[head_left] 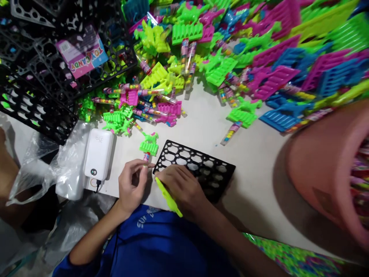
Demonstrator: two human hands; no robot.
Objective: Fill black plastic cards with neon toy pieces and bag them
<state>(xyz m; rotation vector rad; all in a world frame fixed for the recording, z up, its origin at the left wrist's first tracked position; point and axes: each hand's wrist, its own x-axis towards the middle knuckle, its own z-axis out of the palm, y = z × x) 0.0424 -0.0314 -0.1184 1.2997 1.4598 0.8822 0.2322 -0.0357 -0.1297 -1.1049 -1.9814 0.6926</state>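
Note:
My left hand (131, 186) pinches a candy tube (146, 157) between thumb and fingertips. Joined to the tube's far end is a green horse-shaped toy (149, 146), lying on the table. My right hand (183, 188) is closed on a yellow plastic toy (168, 198), whose flat edge sticks out towards my body; its other part is hidden by the fingers. Under and beyond the right hand sits a black plastic tray (215, 163) with rows of holes, close to both hands.
A heap of coloured horse toys with candy tubes (213, 63) covers the table's far side. Black crates (86, 82) with a "Toy Candy" card (83, 52) stand far left. Nearer are a white power bank (99, 154) and clear plastic bags (73, 148). A pink bucket (314, 165) stands right.

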